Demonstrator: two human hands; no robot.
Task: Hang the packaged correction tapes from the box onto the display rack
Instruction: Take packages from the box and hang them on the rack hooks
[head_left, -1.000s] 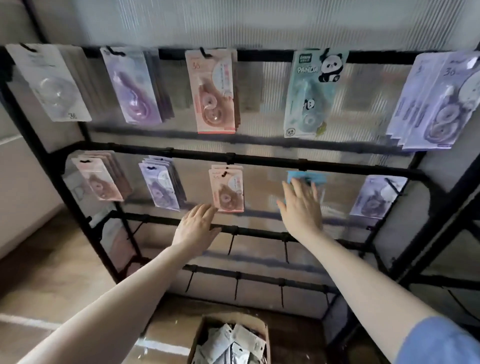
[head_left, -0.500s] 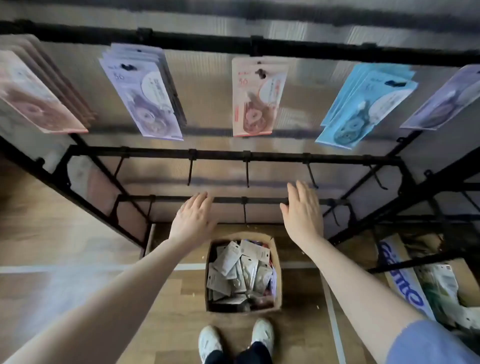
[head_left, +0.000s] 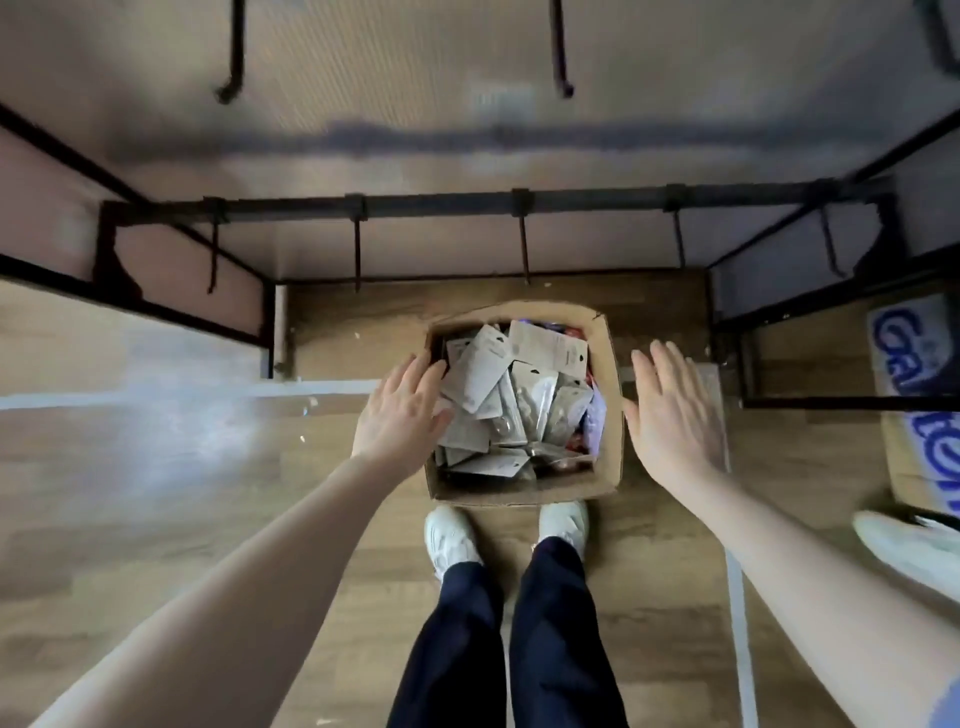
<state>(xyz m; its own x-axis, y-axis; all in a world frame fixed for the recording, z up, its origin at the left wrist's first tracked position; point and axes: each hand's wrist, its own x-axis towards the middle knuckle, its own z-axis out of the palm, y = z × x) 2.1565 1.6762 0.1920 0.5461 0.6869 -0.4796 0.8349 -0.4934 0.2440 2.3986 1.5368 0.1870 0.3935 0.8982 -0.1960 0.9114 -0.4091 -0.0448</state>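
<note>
1. Head view: packaged correction tapes (head_left: 511, 400) lie heaped in the box (head_left: 605, 364) on the floor, below the display rack (head_left: 441, 200).
2. Left hand (head_left: 400, 415) and right hand (head_left: 672, 421) hover flat-fingered, each grip empty.
3. Packs look light, stiff-carded and slippery; pinch one near its hang hole.

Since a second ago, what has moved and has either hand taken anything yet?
The view tipped down from the hung packs to the floor. Both hands dropped from the rack's rails to the cardboard box: the left hand is over its left edge, by the packaged correction tapes, the right hand just outside its right wall. Neither grips anything. Both stayed open and empty; the box stays by the feet.
</note>
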